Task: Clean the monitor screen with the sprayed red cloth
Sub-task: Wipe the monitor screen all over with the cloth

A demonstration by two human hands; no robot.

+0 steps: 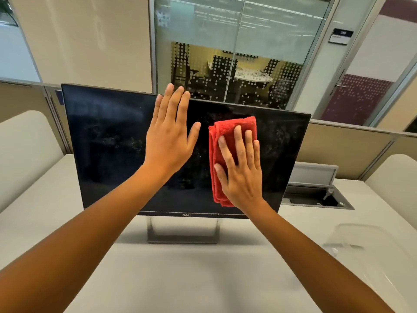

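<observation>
A wide, black, flat monitor screen (108,141) with a thin bezel and a Dell logo on its lower edge stands on a silver open-frame stand (182,231) in the middle of a pale grey tabletop (180,279). The dark glass is switched off and shows faint smudges and speckled marks on both the left and right halves. The person's right hand (241,175) lies flat on a folded red microfibre cloth (225,129), pressing it against the right-centre of the screen; its fingers (248,143) are straight and only slightly apart, pointing up, with the thumb out to the left on the fabric. The cloth hangs as a tall, narrow pad, its top well below the monitor's upper edge and its bottom edge just above the lower bezel. The left hand (169,136) is open with the palm toward the centre of the screen, fingers held close together and upright, their tips rising past the top edge of the monitor, and the thumb spread out to the right; whether the palm actually touches the glass cannot be told. The two hands are near each other but apart. Both bare forearms reach in from the bottom corners. Behind the monitor on the right, an open grey cable hatch (316,195) is set into the tabletop, and a clear plastic container (370,240) sits near the right edge.
</observation>
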